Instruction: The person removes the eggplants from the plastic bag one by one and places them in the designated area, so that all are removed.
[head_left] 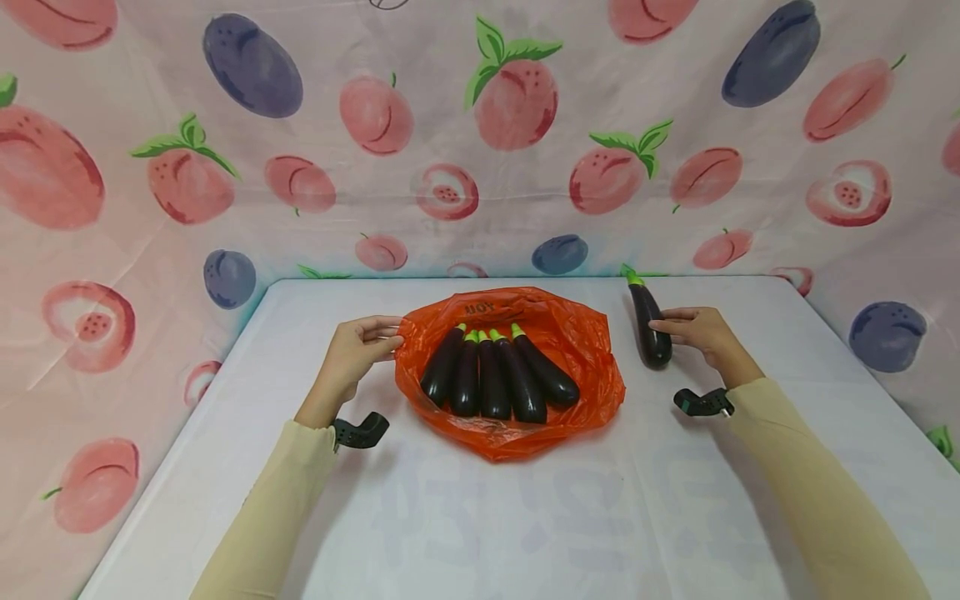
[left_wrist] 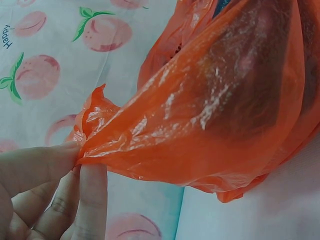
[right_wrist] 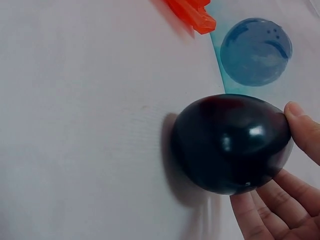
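A red-orange plastic bag (head_left: pixel 495 442) lies spread open on the table, with several dark eggplants (head_left: pixel 495 379) side by side in it, green stem ends toward the back. My left hand (head_left: pixel 360 350) pinches the bag's left edge between thumb and fingers; the left wrist view shows the plastic (left_wrist: pixel 150 145) drawn taut from the fingertips. To the right of the bag, my right hand (head_left: pixel 697 329) grips a single eggplant (head_left: pixel 649 327) from its right side. Up close, its rounded dark end (right_wrist: pixel 230 145) sits between the thumb and the fingers beneath.
Under everything is a white-covered table (head_left: pixel 525 533). Behind it and at the sides hangs a cloth (head_left: pixel 495 225) printed with peaches and plums. A black wrist camera mount (head_left: pixel 360 431) juts from the left wrist, and another mount (head_left: pixel 701 402) from the right.
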